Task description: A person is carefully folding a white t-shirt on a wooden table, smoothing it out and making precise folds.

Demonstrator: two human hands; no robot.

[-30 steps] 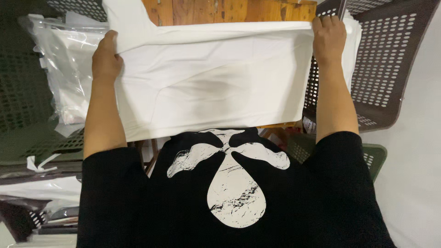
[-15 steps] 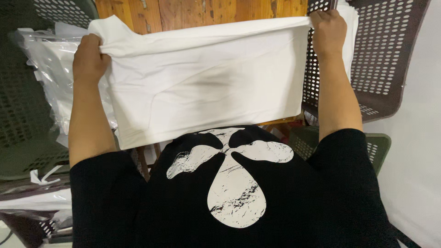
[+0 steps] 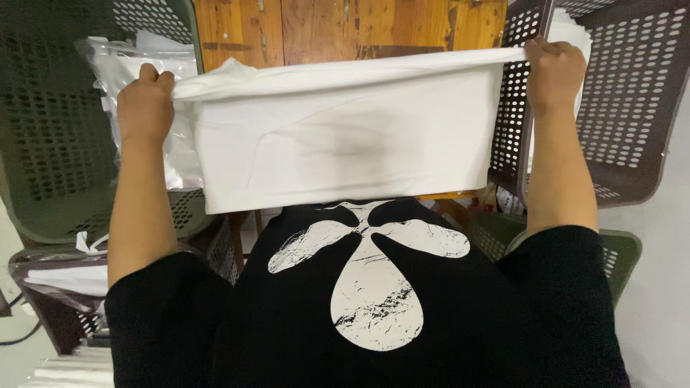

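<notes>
A folded white garment [image 3: 345, 136] hangs stretched between my two hands in front of my chest. My left hand [image 3: 146, 104] grips its left top corner in a fist. My right hand [image 3: 553, 72] grips the right top corner, slightly higher. The cloth's top edge is pulled taut and its lower edge hangs just above my black printed shirt [image 3: 366, 287]. A faint grey shadow or mark shows near the cloth's middle.
A wooden table [image 3: 345, 29] lies beyond the cloth. A green perforated crate [image 3: 50, 129] on the left holds bagged white garments [image 3: 136, 65]. A brown perforated crate [image 3: 632, 93] stands on the right. More bagged items [image 3: 57, 276] lie at lower left.
Both hands have spread farther apart and pulled the garment tighter. The cloth now hangs flatter, and the view has shifted a little.
</notes>
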